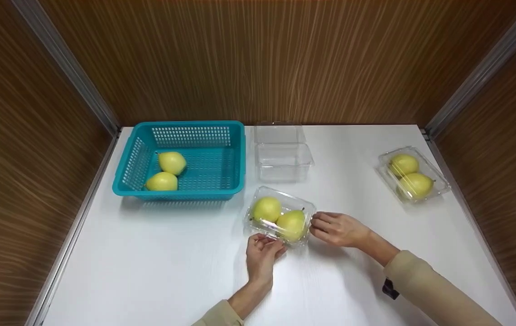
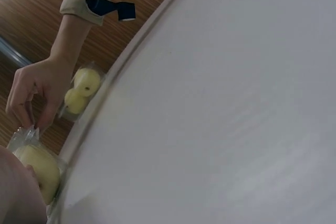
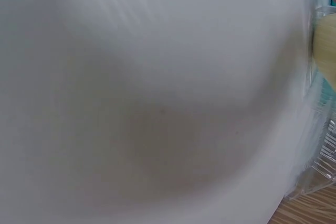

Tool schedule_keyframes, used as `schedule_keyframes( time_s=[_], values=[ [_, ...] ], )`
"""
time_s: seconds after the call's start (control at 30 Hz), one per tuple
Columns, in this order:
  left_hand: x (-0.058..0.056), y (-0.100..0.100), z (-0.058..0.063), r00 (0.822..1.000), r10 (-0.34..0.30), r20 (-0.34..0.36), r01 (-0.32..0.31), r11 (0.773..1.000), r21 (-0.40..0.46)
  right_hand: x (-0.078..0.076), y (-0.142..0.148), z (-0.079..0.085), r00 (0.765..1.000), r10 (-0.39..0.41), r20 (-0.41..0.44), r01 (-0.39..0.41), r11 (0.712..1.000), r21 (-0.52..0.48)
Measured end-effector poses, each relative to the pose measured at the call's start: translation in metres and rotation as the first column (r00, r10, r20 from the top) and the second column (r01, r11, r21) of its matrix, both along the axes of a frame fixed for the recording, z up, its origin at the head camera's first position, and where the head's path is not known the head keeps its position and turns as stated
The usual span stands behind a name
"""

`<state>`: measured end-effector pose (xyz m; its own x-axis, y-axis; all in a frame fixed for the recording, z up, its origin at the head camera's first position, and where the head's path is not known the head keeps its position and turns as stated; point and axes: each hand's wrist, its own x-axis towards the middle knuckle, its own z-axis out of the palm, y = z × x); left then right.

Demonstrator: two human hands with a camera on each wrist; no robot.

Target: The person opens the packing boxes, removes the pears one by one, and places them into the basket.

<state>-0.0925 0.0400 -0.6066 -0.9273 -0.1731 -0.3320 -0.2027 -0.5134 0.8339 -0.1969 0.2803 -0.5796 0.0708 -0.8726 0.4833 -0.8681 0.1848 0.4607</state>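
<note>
A clear plastic clamshell box (image 1: 288,199) with two yellow-green pears (image 1: 267,209) inside sits in front of me, its lid lying over the fruit. My left hand (image 1: 261,258) holds the near edge of this box between thumb and fingers. At its right edge, my right hand (image 1: 339,229) pinches the rim with bent fingers. The left wrist view catches the right hand (image 2: 42,87) with thumb and fingertips together on the plastic. Only a pear (image 3: 326,48) and part of the box show at the right wrist view's edge.
Back left stands a teal basket (image 1: 178,192) with two pears (image 1: 171,163) in it. Beside it is an open clear clamshell box (image 1: 283,173). Another clamshell box (image 1: 439,183) holding two pears lies at the right. Wood-grain panels (image 1: 258,63) enclose the white table (image 1: 162,267).
</note>
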Motion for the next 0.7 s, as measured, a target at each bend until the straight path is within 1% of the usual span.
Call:
schedule_keyframes(
  time_s=[0.17,0.3,0.4,0.6,0.7],
  values=[
    [-0.003,0.005,0.002,1.000,0.027,0.012,-0.027,1.000,-0.010,0.001,0.000,0.000,1.000,-0.016,-0.009,0.016,0.999,0.029],
    [-0.005,0.008,0.002,0.999,0.048,0.024,-0.048,0.999,-0.002,0.000,-0.002,-0.001,1.000,0.008,-0.009,-0.008,1.000,0.006],
    [-0.007,0.010,0.002,0.998,0.054,0.011,-0.054,0.999,-0.002,0.000,-0.003,-0.004,0.999,0.029,-0.027,-0.029,0.999,-0.015],
    [-0.007,0.012,0.001,0.999,0.051,-0.019,-0.051,0.999,-0.014,0.001,-0.005,-0.008,0.997,0.033,-0.074,-0.030,0.999,0.037],
    [-0.006,0.011,0.000,0.998,0.049,-0.030,-0.051,0.998,-0.035,0.001,-0.006,-0.010,0.994,0.059,-0.091,-0.057,0.998,0.033]
  ],
)
